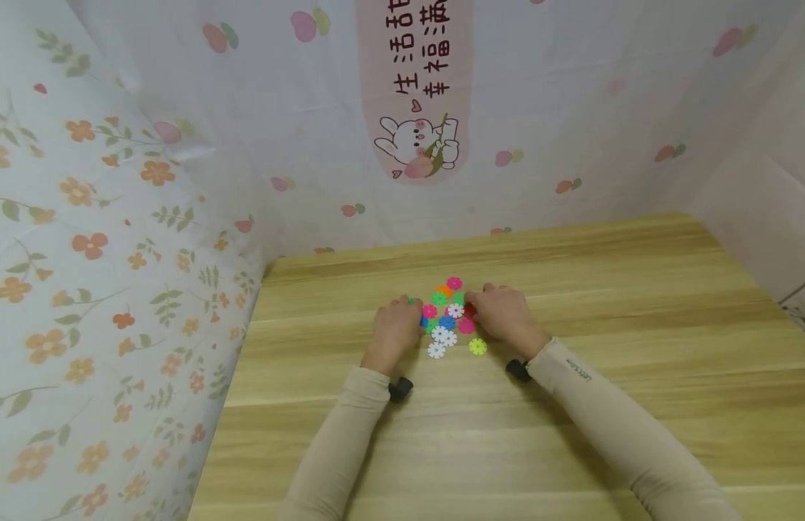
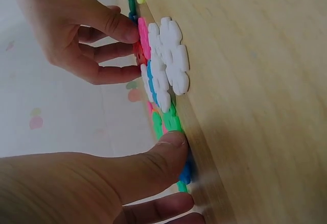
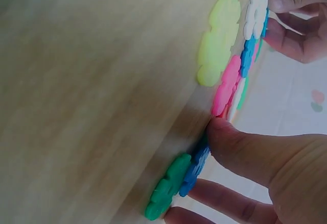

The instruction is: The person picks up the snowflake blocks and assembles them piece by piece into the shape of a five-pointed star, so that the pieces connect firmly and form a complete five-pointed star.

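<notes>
A cluster of small plastic snowflake discs lies on the table between the two hands, among them white discs (image 1: 436,350), a pink disc (image 1: 454,284) and a blue disc (image 1: 447,323). My left hand (image 1: 397,325) rests at the cluster's left edge; its thumb touches the green disc (image 2: 172,122), with the other fingers spread below. At the right edge, my right hand (image 1: 503,312) reaches in beside a red disc (image 1: 469,310). Its thumb lies against a dark blue disc (image 3: 195,168), and its fingertips are close to a green disc (image 3: 167,188). Each hand partly hides discs under it.
A yellow disc (image 1: 477,346) lies at the near side of the cluster. The wooden table (image 1: 454,449) runs back to a wall covered in printed cloth (image 1: 539,94); a flowered cloth (image 1: 83,289) hangs at the left. Black wrist cameras (image 1: 401,389) sit under both wrists.
</notes>
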Available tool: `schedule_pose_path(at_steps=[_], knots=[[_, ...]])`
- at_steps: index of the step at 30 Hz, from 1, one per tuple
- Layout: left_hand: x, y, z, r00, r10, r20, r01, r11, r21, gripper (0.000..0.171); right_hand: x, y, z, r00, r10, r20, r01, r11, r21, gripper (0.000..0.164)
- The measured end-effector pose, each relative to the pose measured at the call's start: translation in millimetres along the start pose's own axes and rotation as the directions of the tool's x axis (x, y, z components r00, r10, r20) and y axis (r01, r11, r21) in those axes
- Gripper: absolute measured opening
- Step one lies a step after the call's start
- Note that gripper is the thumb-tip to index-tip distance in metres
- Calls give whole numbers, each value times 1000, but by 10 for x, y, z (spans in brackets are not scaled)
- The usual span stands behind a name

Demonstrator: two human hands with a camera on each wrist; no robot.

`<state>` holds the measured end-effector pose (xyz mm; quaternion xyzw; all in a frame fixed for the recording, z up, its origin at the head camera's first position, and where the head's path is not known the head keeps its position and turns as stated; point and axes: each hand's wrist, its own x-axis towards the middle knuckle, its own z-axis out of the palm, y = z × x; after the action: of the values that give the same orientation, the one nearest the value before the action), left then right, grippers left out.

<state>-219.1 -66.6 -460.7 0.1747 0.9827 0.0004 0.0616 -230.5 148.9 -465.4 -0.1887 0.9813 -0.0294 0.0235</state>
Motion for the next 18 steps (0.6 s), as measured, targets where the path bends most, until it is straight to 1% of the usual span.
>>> schedule_pose_path(at_steps=[3,6,8,11,13,15,18], knots=[[-6,4,15,1000,-7,-1,7,1000,-1,45,-6,-16,5,1000,1,-16,-1,1000,-4,25],[-17,17,17,1000,-8,-4,8,1000,-13,47,-25,-21,18,999,-10,-48,9,1000,-17,25],[-24,22,19,1000,-4,-4,4,1000,-21,47,-39,-25,34,997,-26,-70,25,999,-28,22],[-32,28,27,1000,5,-11,-6,999,-35,41,-56,-25,65,994,-54,-94,50,998,-48,15],[-30,29,33,1000,11,-23,-12,999,-37,33,-60,-20,81,993,-61,-100,56,997,-56,10],[-22,28,38,999,17,-39,-19,999,-34,24,-65,-8,89,991,-73,-113,66,996,-66,8],[-15,26,29,998,24,-62,-25,999,-22,16,-80,16,79,988,-87,-127,80,995,-60,7]])
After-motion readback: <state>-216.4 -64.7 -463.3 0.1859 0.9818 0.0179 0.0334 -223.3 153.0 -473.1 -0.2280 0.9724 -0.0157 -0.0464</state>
